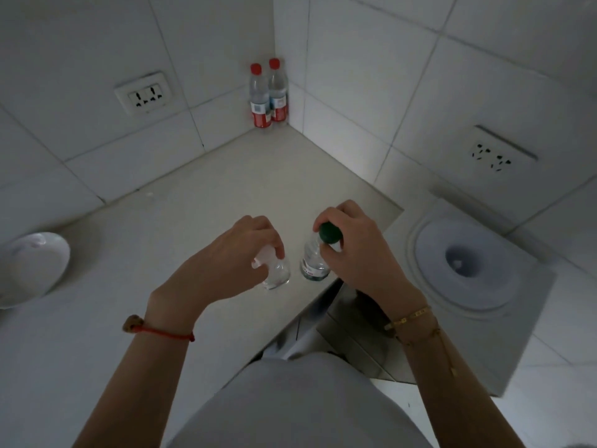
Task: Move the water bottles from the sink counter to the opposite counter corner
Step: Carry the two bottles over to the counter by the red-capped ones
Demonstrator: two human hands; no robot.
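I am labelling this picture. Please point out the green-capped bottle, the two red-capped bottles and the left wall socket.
green-capped bottle (pixel 315 265): head view, label.
red-capped bottles (pixel 261 106): head view, front bottle's body.
left wall socket (pixel 144 95): head view, faceplate centre.

At frame centre, the left hand (pixel 239 253) grips a clear bottle (pixel 274 274) and the right hand (pixel 355 250) a green-capped bottle (pixel 318 257), both apparently standing on the table (pixel 193 205); two red-capped bottles (pixel 268 95) stand in the upper-centre corner.

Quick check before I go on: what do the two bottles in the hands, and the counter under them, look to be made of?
Green-capped bottle: looks like thin clear plastic; the counter shows through its body above a printed label, and the cap is opaque green. Clear bottle under the left hand: also transparent, probably plastic, though glass can't be ruled out. Counter: pale, matte, stone-like or composite slab with little glare.
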